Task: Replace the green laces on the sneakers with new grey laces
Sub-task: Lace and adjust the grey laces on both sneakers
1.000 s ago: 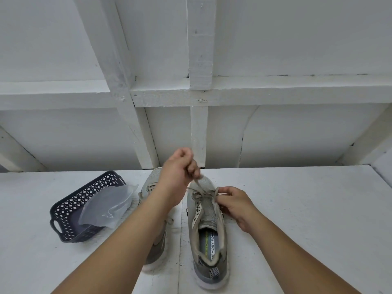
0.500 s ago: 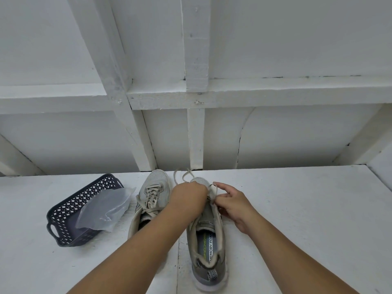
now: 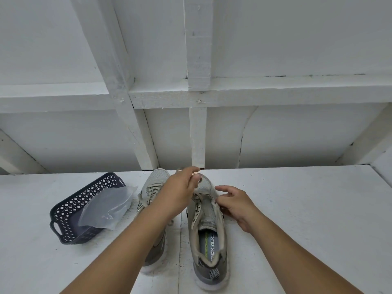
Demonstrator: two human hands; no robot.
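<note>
Two grey-beige sneakers stand side by side, toes pointing away from me. The left sneaker (image 3: pixel 153 187) is laced, and my left forearm crosses over it. The right sneaker (image 3: pixel 209 225) has its lace (image 3: pixel 209 190) mostly pulled out, with only the eyelets near the toe threaded. My left hand (image 3: pixel 182 189) pinches that lace above the toe and pulls it away from me; its fingertips are blurred. My right hand (image 3: pixel 234 203) rests on the shoe's right side by the eyelets, thumb and forefinger at the eyelet edge and the other fingers loosely spread.
A dark blue perforated basket (image 3: pixel 70 211) sits to the left with a clear plastic bag (image 3: pixel 108 206) hanging over its rim. White wooden beams (image 3: pixel 197 132) and a wall close off the back of the white table (image 3: pixel 297 219).
My left hand dropped to the shoe's eyelets, then moved up and away over the toe, drawing the lace out. My right hand loosened its pinch and spread its fingers.
</note>
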